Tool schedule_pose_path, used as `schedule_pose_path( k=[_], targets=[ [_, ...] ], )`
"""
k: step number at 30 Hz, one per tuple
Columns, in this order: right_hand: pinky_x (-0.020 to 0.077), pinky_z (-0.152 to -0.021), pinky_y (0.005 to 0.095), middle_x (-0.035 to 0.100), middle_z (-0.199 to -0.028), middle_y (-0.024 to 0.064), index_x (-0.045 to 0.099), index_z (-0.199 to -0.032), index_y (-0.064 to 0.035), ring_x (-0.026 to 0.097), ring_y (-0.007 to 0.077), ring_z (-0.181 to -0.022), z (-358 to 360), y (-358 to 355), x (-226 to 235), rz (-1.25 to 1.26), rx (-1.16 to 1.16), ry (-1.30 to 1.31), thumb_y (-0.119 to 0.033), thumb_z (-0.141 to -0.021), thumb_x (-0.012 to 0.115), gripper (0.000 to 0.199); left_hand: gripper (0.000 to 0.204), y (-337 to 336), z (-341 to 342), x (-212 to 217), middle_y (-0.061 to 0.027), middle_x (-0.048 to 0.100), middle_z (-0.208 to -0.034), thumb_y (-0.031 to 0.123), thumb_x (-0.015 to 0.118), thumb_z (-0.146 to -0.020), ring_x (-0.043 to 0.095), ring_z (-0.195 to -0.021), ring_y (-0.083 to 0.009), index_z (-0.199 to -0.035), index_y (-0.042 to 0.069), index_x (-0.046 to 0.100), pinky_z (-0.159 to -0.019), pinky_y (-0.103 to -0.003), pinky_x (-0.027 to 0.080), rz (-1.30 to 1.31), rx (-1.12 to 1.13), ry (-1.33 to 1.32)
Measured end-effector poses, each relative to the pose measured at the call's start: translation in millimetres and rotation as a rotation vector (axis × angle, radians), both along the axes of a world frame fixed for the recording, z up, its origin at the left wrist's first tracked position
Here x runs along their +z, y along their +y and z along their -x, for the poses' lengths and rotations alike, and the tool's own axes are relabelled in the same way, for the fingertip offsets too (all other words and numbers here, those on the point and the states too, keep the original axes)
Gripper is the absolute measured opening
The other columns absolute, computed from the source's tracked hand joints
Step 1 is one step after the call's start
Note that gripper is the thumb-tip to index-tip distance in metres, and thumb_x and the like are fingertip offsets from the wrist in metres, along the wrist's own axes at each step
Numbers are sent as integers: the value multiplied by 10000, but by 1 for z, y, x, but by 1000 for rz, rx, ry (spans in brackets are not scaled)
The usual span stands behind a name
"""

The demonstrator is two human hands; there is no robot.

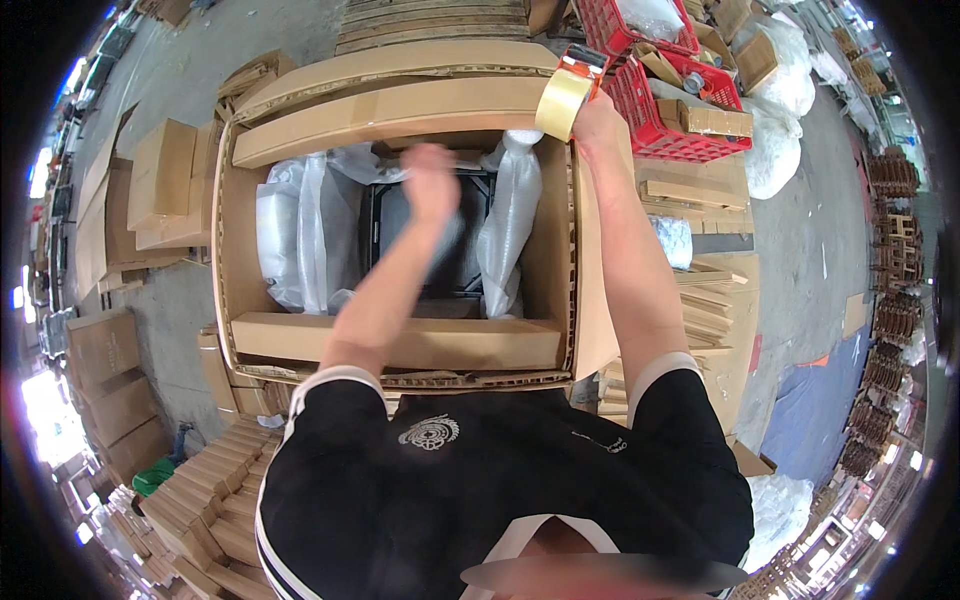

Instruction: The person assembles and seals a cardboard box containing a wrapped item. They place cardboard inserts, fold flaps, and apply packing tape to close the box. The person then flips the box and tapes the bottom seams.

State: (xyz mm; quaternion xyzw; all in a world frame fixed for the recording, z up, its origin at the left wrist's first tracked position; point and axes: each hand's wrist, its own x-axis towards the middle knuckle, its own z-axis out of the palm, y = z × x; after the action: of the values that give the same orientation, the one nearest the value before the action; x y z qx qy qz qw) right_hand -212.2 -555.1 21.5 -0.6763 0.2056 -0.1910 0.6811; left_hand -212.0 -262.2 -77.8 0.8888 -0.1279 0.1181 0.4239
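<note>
A large open cardboard box (pixel 222 250) stands in front of me. Clear bubble wrap (pixel 325 235) lines its left part, and a roll of bubble wrap (pixel 512 215) stands along the right. Between them lies a black framed item (pixel 475 235), partly covered by my arm. My left hand (pixel 430 180) is over the box near its far side, its fingers smeared by motion. At the far right corner, my right hand (pixel 598 125) grips a tape dispenser (pixel 585 60) loaded with a wide yellowish tape roll (pixel 563 103). Long cardboard pieces (pixel 400 115) lie along the box's far and near sides.
Red plastic crates (pixel 655 130) with packing scraps stand at the far right, beside plastic bags (pixel 775 150). Flat cardboard strips (pixel 705 310) lie right of the box. Brown cartons (pixel 160 175) stand to the left, and stacked cardboard pieces (pixel 215 500) at the near left.
</note>
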Motion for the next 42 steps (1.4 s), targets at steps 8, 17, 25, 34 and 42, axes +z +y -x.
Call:
schedule_pose_path(
  k=[8, 17, 25, 34, 42],
  targets=[
    [575, -796, 409, 801, -917, 161, 797, -1066, 10, 777, 236, -902, -3, 10, 16, 493, -6, 395, -269, -841, 824, 360, 683, -168, 77, 6, -166, 561, -1577, 78, 554, -980, 566, -1382, -228, -1635, -1, 381, -1148, -341, 447, 628, -676, 795],
    [566, -809, 382, 800, -960, 136, 771, -1148, 1, 749, 211, -901, -3, 11, -20, 185, -1, 176, -226, -871, 820, 361, 470, -114, 19, 1, -231, 721, -1273, 177, 862, -832, 666, -1236, -386, -1243, 11, 708, -1072, -456, 515, 209, -29, 315],
    [565, -836, 371, 799, -1000, 103, 775, -1177, -15, 734, 196, -919, 14, 18, 2, 257, -62, 140, -191, -888, 826, 341, 487, -125, -41, -31, -110, 756, -1317, 293, 866, -909, 688, -1241, -294, -1297, 38, 719, -1079, -417, 519, 468, -399, 393],
    [572, -907, 373, 798, -1077, 111, 757, -1221, -36, 759, 227, -1007, 8, 26, -8, 381, -147, 240, -140, -885, 822, 358, 574, -125, -41, -55, -138, 746, -1343, 276, 906, -871, 682, -1259, -300, -1346, 31, 696, -1086, -412, 517, 487, -365, 426],
    [581, -956, 446, 793, -1128, 195, 721, -1253, -26, 766, 360, -1080, 9, 50, -1, 561, -92, 319, -155, -846, 858, 448, 508, -88, -36, -43, -206, 763, -1258, 328, 836, -910, 713, -1181, -381, -1319, 50, 720, -1018, -440, 551, 225, -402, 573]
  ],
)
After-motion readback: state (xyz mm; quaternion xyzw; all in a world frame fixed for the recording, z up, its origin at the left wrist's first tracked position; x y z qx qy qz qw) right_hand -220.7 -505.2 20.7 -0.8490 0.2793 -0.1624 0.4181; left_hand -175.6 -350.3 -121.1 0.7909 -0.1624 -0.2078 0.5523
